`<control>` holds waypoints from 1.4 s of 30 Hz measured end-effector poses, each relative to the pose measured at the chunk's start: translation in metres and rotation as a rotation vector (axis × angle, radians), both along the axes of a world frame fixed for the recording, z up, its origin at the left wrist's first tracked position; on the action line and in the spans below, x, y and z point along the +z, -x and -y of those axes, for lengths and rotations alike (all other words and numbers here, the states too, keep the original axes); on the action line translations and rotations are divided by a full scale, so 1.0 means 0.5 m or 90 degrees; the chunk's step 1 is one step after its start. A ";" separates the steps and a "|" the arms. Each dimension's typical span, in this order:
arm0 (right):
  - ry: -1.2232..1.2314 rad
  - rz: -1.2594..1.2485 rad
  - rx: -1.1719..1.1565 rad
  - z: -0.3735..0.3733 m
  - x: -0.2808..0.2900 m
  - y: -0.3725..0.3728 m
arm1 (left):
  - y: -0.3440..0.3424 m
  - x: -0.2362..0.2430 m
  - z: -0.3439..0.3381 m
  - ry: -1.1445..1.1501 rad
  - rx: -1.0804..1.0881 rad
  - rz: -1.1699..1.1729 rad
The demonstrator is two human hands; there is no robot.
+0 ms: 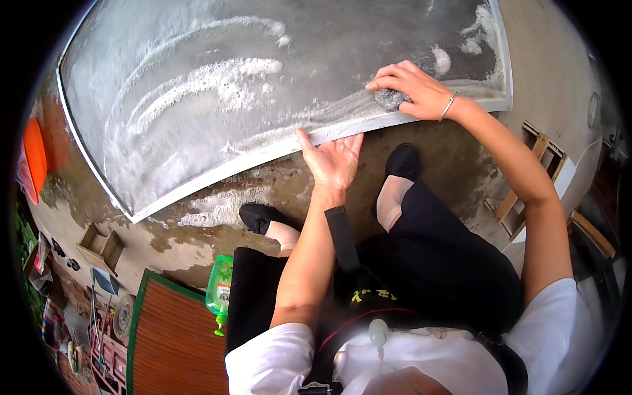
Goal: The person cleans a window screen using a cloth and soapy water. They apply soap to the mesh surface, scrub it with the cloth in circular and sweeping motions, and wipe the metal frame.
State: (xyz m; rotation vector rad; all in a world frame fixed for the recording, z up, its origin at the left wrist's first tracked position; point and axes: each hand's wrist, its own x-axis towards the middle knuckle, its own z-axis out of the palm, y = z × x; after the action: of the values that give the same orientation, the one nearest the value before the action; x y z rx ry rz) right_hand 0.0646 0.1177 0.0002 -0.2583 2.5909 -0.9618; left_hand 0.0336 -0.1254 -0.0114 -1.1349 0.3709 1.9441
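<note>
A large grey panel (230,59), with a pale rim and white foam streaks, spans the top of the head view. My right hand (411,89) is closed on a silvery scouring pad (390,99), pressed to its surface near the bottom edge at the right. Below and left of that, my left hand (329,161) grips the lower rim, palm up, its fingertips partly hidden at the edge.
Wet, foamy concrete (204,217) lies around my feet. A green soap bottle (217,289) is beside my left leg, near a brown board (164,336). Orange plastic items (34,158) and a wooden box (100,247) are left; wooden frames (523,184) stand right.
</note>
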 end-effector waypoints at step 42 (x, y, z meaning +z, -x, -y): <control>1.475 0.031 -0.971 -0.029 -0.176 -0.235 | -0.003 0.042 -0.047 0.053 -0.188 -0.113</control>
State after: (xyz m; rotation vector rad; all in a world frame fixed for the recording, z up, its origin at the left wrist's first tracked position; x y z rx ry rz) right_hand 0.1823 0.1323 -0.0877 1.2253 -0.2398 -3.3398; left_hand 0.0353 -0.1021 0.0098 -0.9039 0.6816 1.7825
